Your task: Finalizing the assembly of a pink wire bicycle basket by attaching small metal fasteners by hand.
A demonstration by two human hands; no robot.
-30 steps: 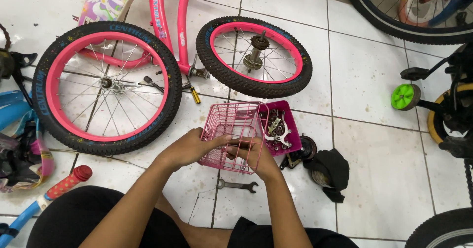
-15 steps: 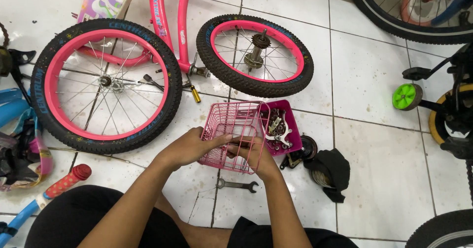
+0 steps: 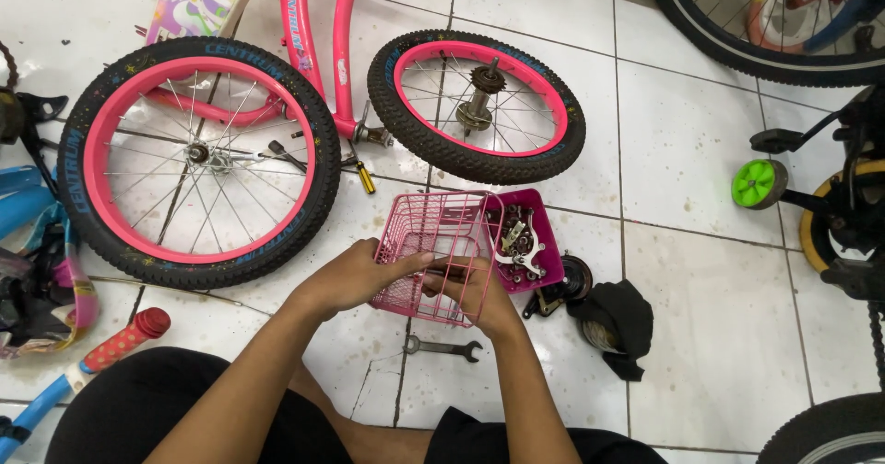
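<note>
A pink wire bicycle basket (image 3: 433, 238) rests on the white tiled floor in front of me. My left hand (image 3: 355, 280) grips its near left rim, thumb over the wires. My right hand (image 3: 475, 293) holds the near right corner, fingers curled through the mesh. Touching the basket's right side is a magenta plastic tub (image 3: 525, 238) filled with metal brake parts and bolts. A small open-ended spanner (image 3: 442, 346) lies on the floor just below my hands.
Two pink-rimmed wheels lie flat, the large one (image 3: 198, 155) at left and the small one (image 3: 475, 105) behind the basket, with a pink frame (image 3: 318, 45) between. A black cloth (image 3: 613, 321) lies at right. A green training wheel (image 3: 758, 183) and other bicycles stand at right.
Both hands stay on the basket; my fingers have shifted slightly along its near rim. The basket and the tub have not moved.
</note>
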